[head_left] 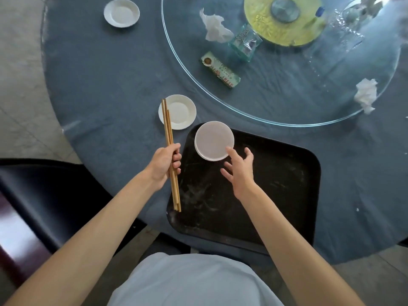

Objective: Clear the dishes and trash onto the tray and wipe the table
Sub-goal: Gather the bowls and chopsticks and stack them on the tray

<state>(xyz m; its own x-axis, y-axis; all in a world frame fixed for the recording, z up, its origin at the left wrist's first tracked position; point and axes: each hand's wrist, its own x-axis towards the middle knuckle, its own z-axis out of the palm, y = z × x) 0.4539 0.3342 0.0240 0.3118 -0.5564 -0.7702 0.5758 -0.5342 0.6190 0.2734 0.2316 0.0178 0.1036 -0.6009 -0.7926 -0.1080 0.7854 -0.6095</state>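
A black tray (pixel 276 184) lies on the blue-clothed round table (pixel 110 74) at its near edge. A white bowl (pixel 213 140) stands in the tray's far left corner. My right hand (pixel 239 167) hovers open just beside the bowl, fingertips near its rim. My left hand (pixel 165 164) is shut on wooden chopsticks (pixel 170 138) that point away from me, over the tray's left edge. A small white saucer (pixel 180 111) sits on the cloth just beyond the tray. Another white saucer (pixel 121 12) lies far left.
A glass turntable (pixel 276 96) carries two crumpled tissues (pixel 214 26) (pixel 366 94), a green paper packet (pixel 220 69), clear plastic wrap (pixel 245 44) and a crushed plastic bottle (pixel 344 25). A dark chair (pixel 44 195) stands at my left.
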